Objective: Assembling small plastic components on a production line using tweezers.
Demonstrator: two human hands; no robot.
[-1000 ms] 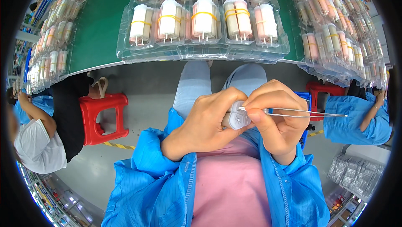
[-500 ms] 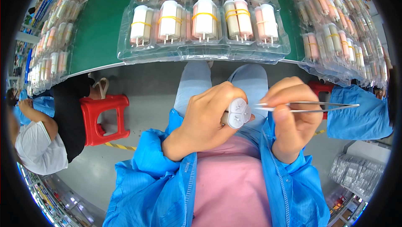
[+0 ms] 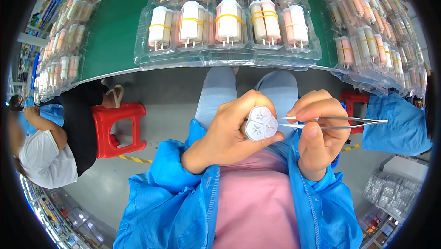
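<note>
My left hand point(image 3: 220, 136) is closed around a bundle of tubes, its white three-lobed end point(image 3: 261, 123) turned up toward me. Small raised shapes show on each lobe; the rest of the bundle is hidden in the fist. Between the thumb and fingers of my right hand point(image 3: 321, 132) is a pair of metal tweezers point(image 3: 382, 121). Their two pale tips lie slightly apart, just beside the right edge of the bundle's end. Whether the tips touch it I cannot tell.
Ahead on the green table point(image 3: 110, 42) stands a clear plastic tray point(image 3: 220, 58) of white, pink and beige tube bundles point(image 3: 228, 21) with yellow bands. More trays point(image 3: 367, 47) are stacked on both sides. A red stool point(image 3: 119, 129) and a seated person point(image 3: 50, 157) are at left.
The bundle's end has tilted and turned so more of its face shows. The tweezers have moved slightly down and left, with their tips closer to it. The whole view has shifted slightly.
</note>
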